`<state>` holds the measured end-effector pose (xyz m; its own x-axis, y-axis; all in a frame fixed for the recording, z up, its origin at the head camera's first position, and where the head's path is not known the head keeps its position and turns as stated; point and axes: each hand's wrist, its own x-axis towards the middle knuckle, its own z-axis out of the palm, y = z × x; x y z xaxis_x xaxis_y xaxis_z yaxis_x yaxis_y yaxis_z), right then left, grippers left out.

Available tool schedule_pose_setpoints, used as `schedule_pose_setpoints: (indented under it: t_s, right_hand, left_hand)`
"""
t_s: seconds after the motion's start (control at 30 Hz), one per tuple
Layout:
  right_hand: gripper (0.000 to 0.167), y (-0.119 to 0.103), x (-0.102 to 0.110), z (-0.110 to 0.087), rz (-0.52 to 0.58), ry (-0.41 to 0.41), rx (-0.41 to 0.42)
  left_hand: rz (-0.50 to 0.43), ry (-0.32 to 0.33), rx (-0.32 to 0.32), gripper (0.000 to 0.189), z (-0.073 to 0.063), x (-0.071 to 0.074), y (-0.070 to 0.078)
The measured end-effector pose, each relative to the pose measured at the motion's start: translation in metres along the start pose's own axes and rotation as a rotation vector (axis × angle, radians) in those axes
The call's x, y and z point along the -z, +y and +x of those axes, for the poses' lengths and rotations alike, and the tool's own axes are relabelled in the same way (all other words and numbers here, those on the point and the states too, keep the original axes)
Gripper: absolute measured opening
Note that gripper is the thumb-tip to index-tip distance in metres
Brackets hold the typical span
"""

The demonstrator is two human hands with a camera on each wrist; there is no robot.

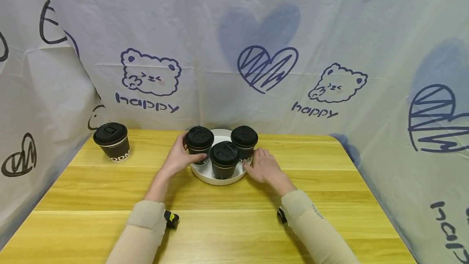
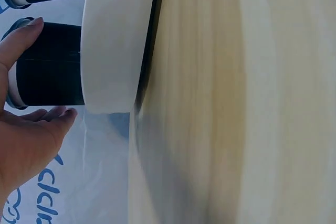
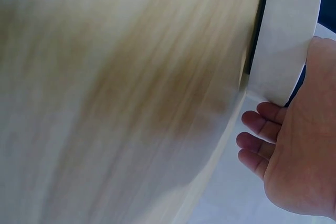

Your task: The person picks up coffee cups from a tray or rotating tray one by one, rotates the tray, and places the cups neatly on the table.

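Note:
Three black paper coffee cups with black lids stand upright on a round white tray (image 1: pixel 218 181). My left hand (image 1: pixel 179 156) grips the left cup (image 1: pixel 199 137), thumb across its front and fingers round the far side. In the left wrist view, the thumb lies near the lid of that cup (image 2: pixel 55 64). At the tray's right side, my right hand (image 1: pixel 264 166) holds the rim, its thumb over the edge and its fingers along the outer wall (image 3: pixel 286 30). The front cup (image 1: pixel 224 160) and the right cup (image 1: pixel 244 137) stand between the hands.
A fourth-looking cup of the same kind (image 1: pixel 113 141) stands alone at the table's back left. The wooden table (image 1: pixel 220 231) ends against a printed white cloth (image 1: pixel 205 52), which also hangs along both sides.

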<state>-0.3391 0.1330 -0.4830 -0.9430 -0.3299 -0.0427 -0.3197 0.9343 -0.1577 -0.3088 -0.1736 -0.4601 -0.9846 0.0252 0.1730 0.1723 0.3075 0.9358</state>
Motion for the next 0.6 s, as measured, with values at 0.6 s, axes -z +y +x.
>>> schedule_pose_setpoints:
  t_s: [0.6]
  right_hand:
    - [0.073,0.000,-0.001,-0.002,0.010,0.007,-0.004]
  left_hand:
    - [-0.010,0.059,-0.012,0.093,0.009,-0.012,-0.004]
